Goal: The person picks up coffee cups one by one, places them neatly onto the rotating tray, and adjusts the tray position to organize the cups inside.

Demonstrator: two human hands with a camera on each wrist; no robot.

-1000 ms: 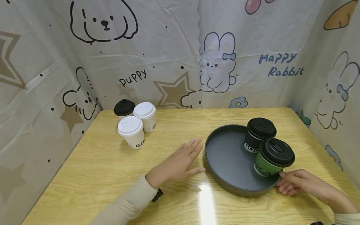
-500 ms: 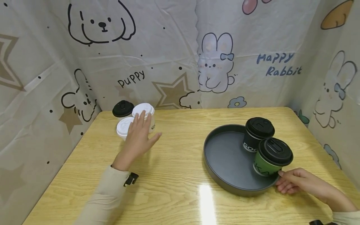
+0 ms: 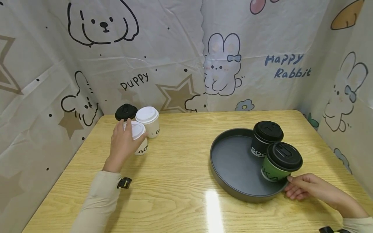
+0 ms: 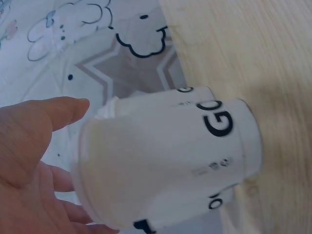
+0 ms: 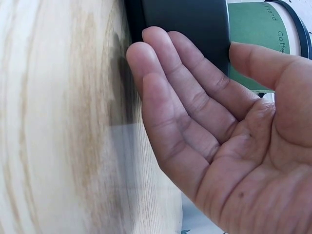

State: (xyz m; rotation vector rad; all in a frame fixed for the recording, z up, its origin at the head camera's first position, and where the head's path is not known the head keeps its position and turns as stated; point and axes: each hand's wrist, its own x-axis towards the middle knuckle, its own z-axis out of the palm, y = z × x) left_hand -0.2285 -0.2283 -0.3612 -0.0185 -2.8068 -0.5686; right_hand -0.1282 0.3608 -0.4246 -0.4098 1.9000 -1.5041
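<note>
In the head view my left hand is around the lid of a white paper cup at the table's left. The left wrist view shows the thumb apart from this white cup, with the other fingers past the lid's far side. At the right, my right hand holds the edge of a round dark pan, thumb at the rim and fingertips against the outer wall. Inside the pan stand a green coffee cup and a black coffee cup, both with black lids.
Close behind the nearest white cup stand another white-lidded cup and a cup with a black lid. The wooden table meets a printed cloth at the back and both sides.
My left hand has moved left from beside the pan, passing over the white cups, to the nearest one's lid. The right hand stays at the pan's rim.
</note>
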